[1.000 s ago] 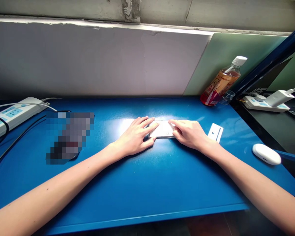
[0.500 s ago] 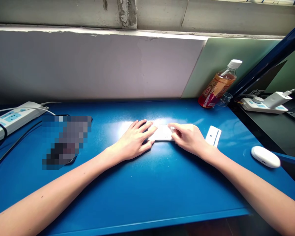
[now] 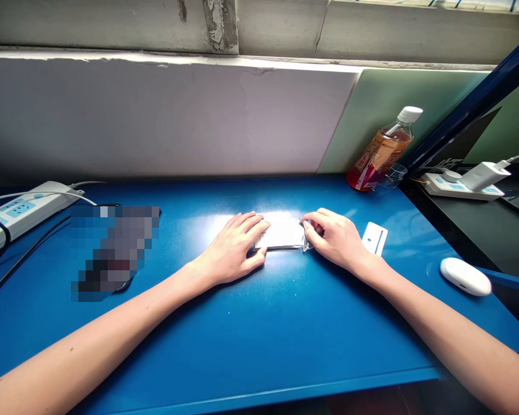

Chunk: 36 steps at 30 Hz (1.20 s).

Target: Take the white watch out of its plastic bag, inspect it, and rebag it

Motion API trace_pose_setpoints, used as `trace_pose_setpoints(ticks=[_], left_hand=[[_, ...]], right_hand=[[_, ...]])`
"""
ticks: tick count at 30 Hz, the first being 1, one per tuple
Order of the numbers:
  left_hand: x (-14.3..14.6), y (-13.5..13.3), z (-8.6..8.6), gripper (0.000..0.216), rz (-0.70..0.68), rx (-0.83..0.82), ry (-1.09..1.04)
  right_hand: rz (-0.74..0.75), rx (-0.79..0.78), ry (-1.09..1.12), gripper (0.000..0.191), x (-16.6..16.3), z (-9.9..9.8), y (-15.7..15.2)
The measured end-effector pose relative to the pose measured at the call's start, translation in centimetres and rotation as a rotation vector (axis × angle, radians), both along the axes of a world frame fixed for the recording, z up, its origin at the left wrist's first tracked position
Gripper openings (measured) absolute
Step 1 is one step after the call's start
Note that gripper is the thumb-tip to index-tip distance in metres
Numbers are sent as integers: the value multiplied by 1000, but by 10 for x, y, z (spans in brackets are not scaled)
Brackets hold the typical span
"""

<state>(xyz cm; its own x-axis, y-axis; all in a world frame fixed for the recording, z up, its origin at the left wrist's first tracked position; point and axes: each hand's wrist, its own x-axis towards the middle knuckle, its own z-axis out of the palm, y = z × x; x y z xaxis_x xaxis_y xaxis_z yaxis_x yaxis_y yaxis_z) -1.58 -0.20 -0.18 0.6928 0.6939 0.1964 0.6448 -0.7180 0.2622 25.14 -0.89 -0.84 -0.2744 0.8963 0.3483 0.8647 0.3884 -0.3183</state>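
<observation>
A phone (image 3: pixel 282 235) lies flat on the blue table (image 3: pixel 259 323), its face glaring white under the light. My left hand (image 3: pixel 236 249) rests on its left end, fingers stretched over the top and thumb against the near edge. My right hand (image 3: pixel 334 237) is at its right end, fingertips pinched on a thin film corner (image 3: pixel 306 229) lifting from the phone.
A white card tool (image 3: pixel 374 238) lies just right of my right hand. A white case (image 3: pixel 465 276) sits near the right edge. A tea bottle (image 3: pixel 383 150) leans at the back right beside a small glass cup (image 3: pixel 392 174). Power strips (image 3: pixel 21 208) and cables lie left; another strip (image 3: pixel 462 183) right.
My right hand's fingers curled from flat on the phone into a pinch at its right end, and a film edge has lifted there. The left hand has stayed put.
</observation>
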Motion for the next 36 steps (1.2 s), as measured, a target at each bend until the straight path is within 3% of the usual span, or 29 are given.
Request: trace_pose_setpoints(ticks=[6, 14, 22, 36], left_hand=[[1, 0, 1, 52, -10, 22, -50], [-1, 1, 0, 65, 27, -12, -72], [-5, 6, -6, 68, 29, -40, -150], [-4, 9, -5, 63, 22, -56, -223]], right_hand=[[162, 163, 30, 20, 8, -4, 7], [258, -44, 130, 19, 5, 6, 3], [307, -3, 105, 25, 3, 5, 1], [314, -165, 252, 11, 0, 10, -2]])
